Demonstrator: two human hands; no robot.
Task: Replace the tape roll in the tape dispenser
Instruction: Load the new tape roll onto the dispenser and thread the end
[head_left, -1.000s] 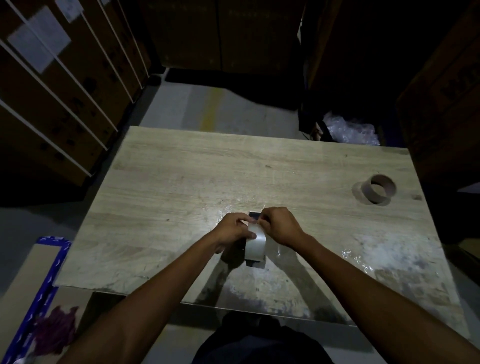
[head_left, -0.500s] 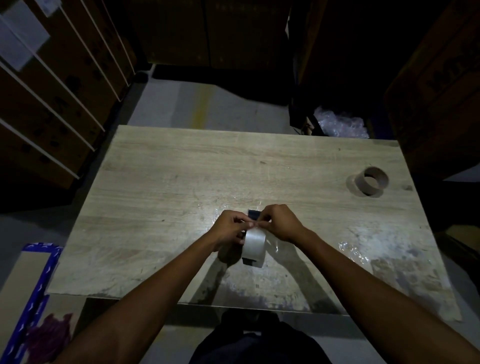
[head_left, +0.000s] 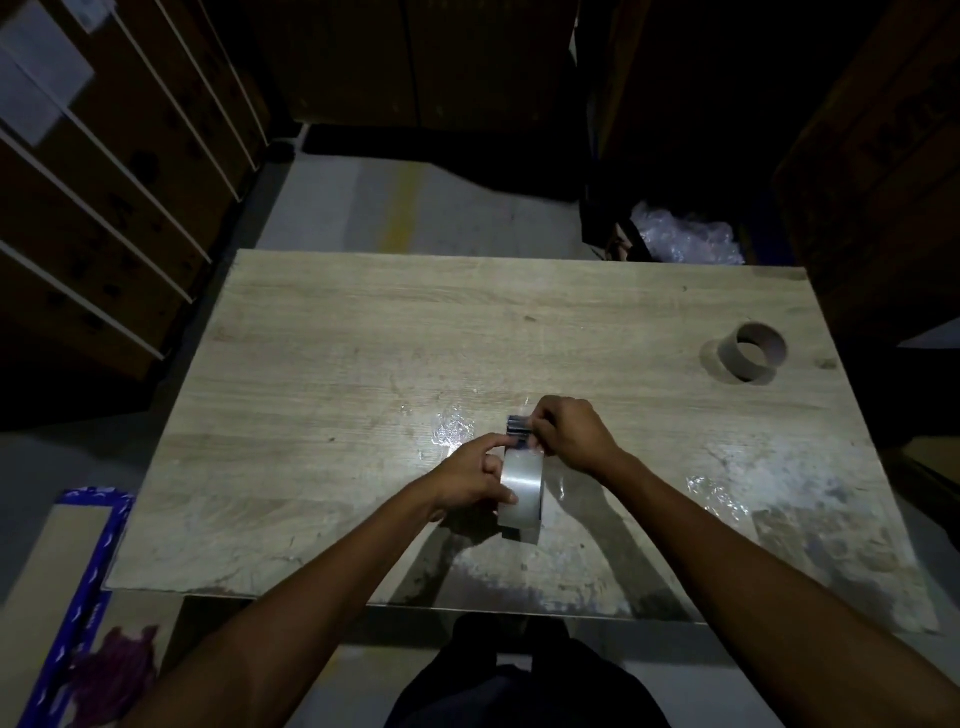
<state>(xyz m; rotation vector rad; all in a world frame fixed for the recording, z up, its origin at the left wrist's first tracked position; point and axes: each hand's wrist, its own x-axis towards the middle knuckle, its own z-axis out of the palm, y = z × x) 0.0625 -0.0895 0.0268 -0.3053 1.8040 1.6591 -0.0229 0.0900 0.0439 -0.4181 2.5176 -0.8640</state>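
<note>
A full roll of clear tape (head_left: 522, 493) stands on edge in a dark tape dispenser (head_left: 518, 429) near the front middle of the wooden table (head_left: 322, 374). My left hand (head_left: 472, 475) grips the roll's left side, thumb against its face. My right hand (head_left: 569, 434) pinches the dispenser's far end, where the blade end shows beyond the roll. Most of the dispenser is hidden by the roll and both hands. An empty cardboard tape core (head_left: 750, 351) stands on the table at the far right.
Crumpled clear film (head_left: 719, 491) lies on the table's right front part. Stacked cardboard boxes (head_left: 104, 171) rise at the left, more dark boxes at the back and right. A bag of plastic wrap (head_left: 685, 241) sits behind the table. A blue-edged flat box (head_left: 72, 571) lies on the floor left.
Both hands stay on the roll and dispenser at the same spot. My left hand has slid down along the roll's side, and the fingers of my right hand have shifted at the dispenser's far end.
</note>
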